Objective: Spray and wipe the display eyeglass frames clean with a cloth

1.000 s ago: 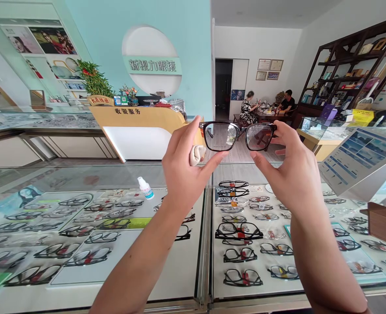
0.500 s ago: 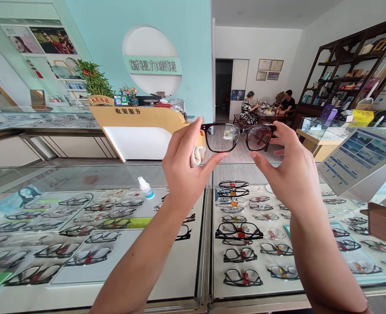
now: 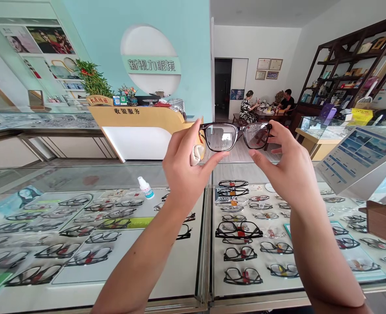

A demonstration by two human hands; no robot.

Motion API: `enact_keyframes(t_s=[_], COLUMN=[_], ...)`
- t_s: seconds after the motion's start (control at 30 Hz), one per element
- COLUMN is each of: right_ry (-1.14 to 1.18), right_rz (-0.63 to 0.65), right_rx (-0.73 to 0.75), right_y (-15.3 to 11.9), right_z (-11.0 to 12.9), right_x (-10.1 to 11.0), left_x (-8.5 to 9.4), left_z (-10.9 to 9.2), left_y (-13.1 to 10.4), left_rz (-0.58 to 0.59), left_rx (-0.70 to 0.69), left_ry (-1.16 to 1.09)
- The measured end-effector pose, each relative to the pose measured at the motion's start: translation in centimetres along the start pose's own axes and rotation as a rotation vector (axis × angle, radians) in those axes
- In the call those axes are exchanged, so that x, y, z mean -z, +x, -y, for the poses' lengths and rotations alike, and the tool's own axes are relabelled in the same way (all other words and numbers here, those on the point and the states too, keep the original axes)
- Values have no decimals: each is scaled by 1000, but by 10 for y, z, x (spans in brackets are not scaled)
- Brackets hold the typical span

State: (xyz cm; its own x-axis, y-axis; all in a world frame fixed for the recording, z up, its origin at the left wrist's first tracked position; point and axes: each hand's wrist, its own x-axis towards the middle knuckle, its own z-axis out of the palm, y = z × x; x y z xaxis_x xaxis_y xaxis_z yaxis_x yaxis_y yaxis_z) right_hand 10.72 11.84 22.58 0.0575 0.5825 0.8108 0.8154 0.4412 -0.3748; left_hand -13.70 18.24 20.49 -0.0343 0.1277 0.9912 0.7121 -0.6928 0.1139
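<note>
A pair of dark-framed eyeglasses (image 3: pixel 240 127) is held up above the glass counter, its lenses facing me. My left hand (image 3: pixel 188 163) grips the frame at its left end between thumb and fingers. A folded pale cloth (image 3: pixel 197 155) is tucked in that same hand. At the other end, my right hand (image 3: pixel 286 161) holds the right side of the frame with its fingers, the thumb just under the lens. Below, a black-framed pair of glasses (image 3: pixel 239 230) lies on the counter among several others.
A white spray bottle (image 3: pixel 146 188) stands on the glass showcase (image 3: pixel 114 172), left of my forearm. A display board (image 3: pixel 360 157) and a brown wooden box (image 3: pixel 384 220) are at the right. Beyond stand a reception counter (image 3: pixel 137 139) and two seated people (image 3: pixel 248 109) at a table.
The eyeglasses have tilted slightly and shifted a little to the left, along with my right hand. Reflections in the lenses differ. Both hands keep their hold.
</note>
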Motion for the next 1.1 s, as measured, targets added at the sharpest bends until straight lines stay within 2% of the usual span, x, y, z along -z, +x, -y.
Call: enact_keyframes(t_s=[0.13, 0.27, 0.63, 0.87, 1.1], right_ry=[8, 24, 134, 141, 150], right_rz=[7, -1, -65, -69, -73], right_rx=[-9, 5, 175, 183, 176], right_y=[0, 1, 1, 1, 1], right_z=[1, 1, 11, 11, 12], right_x=[0, 1, 0, 0, 0], left_x=[-1, 0, 0, 3, 5], left_z=[-1, 4, 43, 44, 41], left_y=[0, 3, 13, 14, 16], left_rz=[-11, 39, 136, 152, 157], left_rx=[1, 31, 189, 208, 210], left_ry=[-6, -53, -276, -324, -280])
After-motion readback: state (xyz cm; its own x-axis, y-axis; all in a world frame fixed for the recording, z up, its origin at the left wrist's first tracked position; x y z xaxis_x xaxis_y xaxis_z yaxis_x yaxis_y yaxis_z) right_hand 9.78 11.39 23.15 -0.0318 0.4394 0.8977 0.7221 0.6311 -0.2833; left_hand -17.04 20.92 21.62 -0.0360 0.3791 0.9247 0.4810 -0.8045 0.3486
